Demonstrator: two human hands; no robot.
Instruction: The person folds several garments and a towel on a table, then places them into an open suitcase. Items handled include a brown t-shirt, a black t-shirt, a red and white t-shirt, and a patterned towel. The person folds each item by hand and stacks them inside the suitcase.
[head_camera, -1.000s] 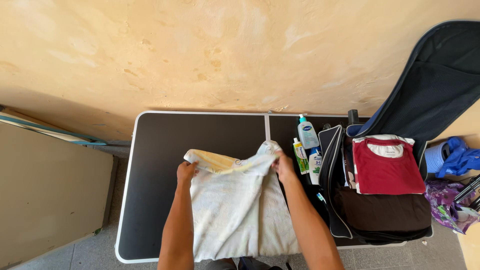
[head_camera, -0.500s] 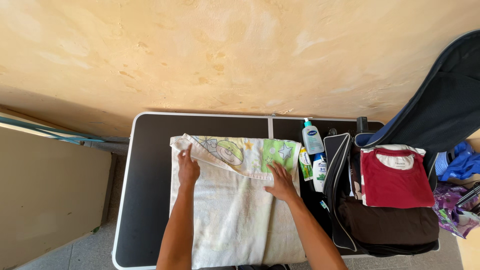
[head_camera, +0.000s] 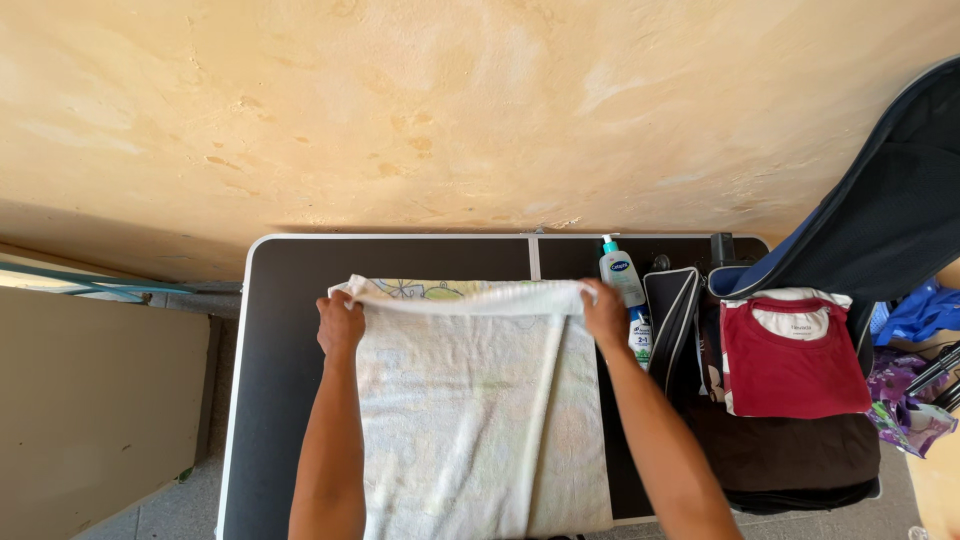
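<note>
A pale, faintly printed towel (head_camera: 470, 410) lies spread on a black folding table (head_camera: 285, 330) with a white rim. My left hand (head_camera: 340, 322) pinches the towel's far left corner. My right hand (head_camera: 604, 312) pinches the far right corner. Between the hands the far edge is lifted and stretched tight. A strip of the printed side shows under that lifted edge.
A pump bottle (head_camera: 620, 275) and another bottle (head_camera: 639, 340) sit right of the towel. An open dark suitcase (head_camera: 800, 440) holds a red shirt (head_camera: 790, 360) and dark clothes. Its lid (head_camera: 890, 210) leans on the yellow wall. Blue cloth and a purple bag lie far right.
One second ago both hands held the towel bunched up. Half a second ago they pressed it flat with the printed band showing. Now they grip the far corners, edge lifted.
</note>
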